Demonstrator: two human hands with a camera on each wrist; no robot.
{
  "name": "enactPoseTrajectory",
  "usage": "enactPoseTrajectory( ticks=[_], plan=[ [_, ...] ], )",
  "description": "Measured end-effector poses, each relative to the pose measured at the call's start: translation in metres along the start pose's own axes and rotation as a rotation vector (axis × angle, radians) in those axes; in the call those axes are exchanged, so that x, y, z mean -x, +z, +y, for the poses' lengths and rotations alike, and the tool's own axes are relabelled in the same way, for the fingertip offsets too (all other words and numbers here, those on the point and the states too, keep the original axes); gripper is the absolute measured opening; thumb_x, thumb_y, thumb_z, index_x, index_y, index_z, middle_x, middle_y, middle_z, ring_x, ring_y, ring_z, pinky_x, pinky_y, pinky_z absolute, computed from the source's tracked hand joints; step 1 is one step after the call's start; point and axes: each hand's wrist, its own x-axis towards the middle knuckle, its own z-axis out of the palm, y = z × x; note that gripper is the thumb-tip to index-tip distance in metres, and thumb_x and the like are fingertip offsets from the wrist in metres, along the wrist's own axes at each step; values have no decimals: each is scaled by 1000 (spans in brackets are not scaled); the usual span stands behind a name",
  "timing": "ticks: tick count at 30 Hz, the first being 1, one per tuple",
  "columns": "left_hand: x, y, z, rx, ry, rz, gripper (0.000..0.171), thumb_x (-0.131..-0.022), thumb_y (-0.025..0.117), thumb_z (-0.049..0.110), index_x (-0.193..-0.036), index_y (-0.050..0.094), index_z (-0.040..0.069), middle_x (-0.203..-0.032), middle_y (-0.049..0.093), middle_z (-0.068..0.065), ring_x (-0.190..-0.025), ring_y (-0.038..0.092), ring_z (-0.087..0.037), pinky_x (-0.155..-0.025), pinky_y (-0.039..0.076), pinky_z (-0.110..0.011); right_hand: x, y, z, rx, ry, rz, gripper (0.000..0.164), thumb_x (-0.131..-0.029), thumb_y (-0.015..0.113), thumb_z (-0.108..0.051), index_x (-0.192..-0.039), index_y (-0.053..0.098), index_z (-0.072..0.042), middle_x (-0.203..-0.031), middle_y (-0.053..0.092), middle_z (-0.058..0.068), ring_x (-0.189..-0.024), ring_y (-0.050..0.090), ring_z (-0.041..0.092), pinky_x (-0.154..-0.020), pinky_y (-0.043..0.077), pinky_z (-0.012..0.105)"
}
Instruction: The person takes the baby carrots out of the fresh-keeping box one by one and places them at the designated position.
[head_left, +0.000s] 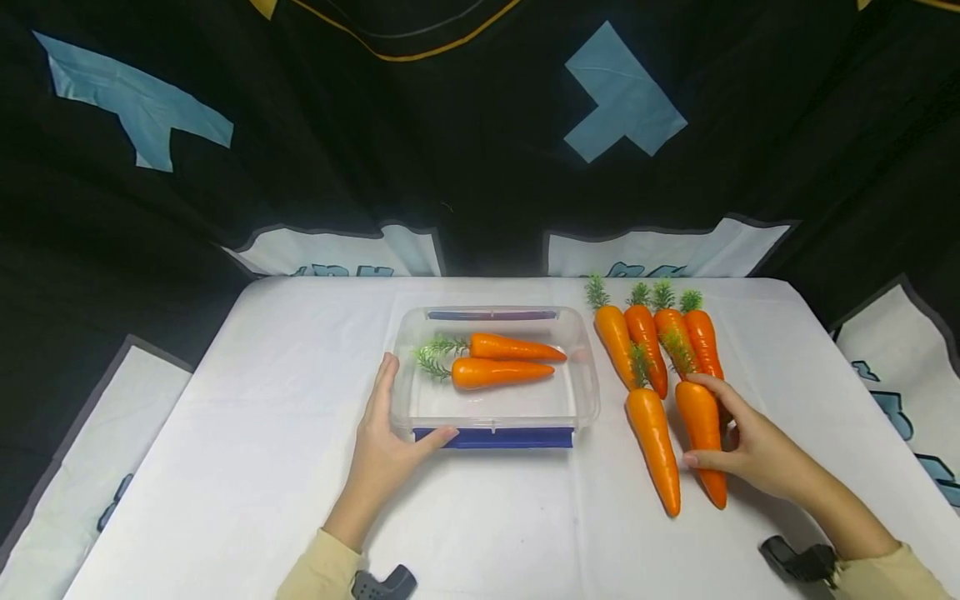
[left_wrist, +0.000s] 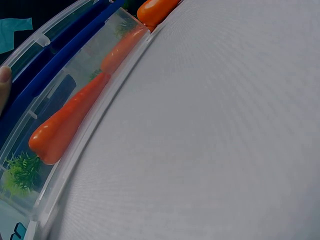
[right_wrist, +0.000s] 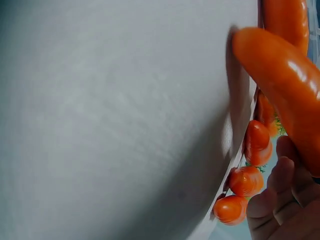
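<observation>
Head view, nearest stuff first: right hand [head_left: 757, 446], off to the right of the container, has thumb and fingers around a gripped carrot [head_left: 695, 410]; can't really tell if it's off the tabletop [head_left: 225, 467]. A loose carrot [head_left: 654, 450] lies between that one and the container. Left hand [head_left: 381, 450] isn't clutching anything, just straight fingers along the left wall of the clear plastic container [head_left: 525, 422], thumb over its blue front latch [head_left: 510, 437]. Inside the container there's a pair of carrots [head_left: 502, 372], greens toward its left wall. Farther back, four more carrots [head_left: 647, 346] lie right of the container. Looks like the pick-up step to me; next move probably needs enough lift to clear the container's right rim.
</observation>
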Motion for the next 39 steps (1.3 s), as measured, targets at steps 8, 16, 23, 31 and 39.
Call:
enactPoseTrajectory(
  ticks=[8,16,23,31,39],
  plan=[
    [0,0,-1,-2,-8,-1,121,-67,90,48,-160,17,26,-168,17,1,-154,20,-23,-123,23,-55,-5,-1,1,30,6,-85,97,-77,85,-34,-152,27,-13,-133,53,21,-106,55,30,-88,56,57],
    [0,0,0,-9,-11,-5,121,-66,90,48,-160,17,25,-168,17,0,-154,20,-24,-123,24,-56,-8,0,4,4,-2,-115,98,-77,84,-40,-153,27,-14,-142,46,23,-121,51,40,-96,47,69],
    [0,0,0,-7,-9,-4,120,-67,89,49,-160,16,27,-168,17,1,-154,20,-23,-123,24,-56,-10,1,7,62,14,-130,101,-77,82,-47,-154,27,-13,-150,37,26,-132,41,48,-99,37,77],
    [1,0,-1,-7,-8,-5,120,-67,89,49,-160,16,28,-168,17,1,-154,20,-23,-123,24,-56,-15,-1,9,216,30,-134,103,-74,77,-62,-156,28,-21,-141,44,24,-124,49,45,-94,43,75],
    [1,-1,0,-6,-4,-14,120,-68,89,48,-160,15,29,-168,16,0,-154,20,-26,-122,24,-57,-19,-6,5,278,64,-144,104,-73,73,-69,-155,31,-19,-141,47,24,-125,51,47,-92,45,74]
  ],
)
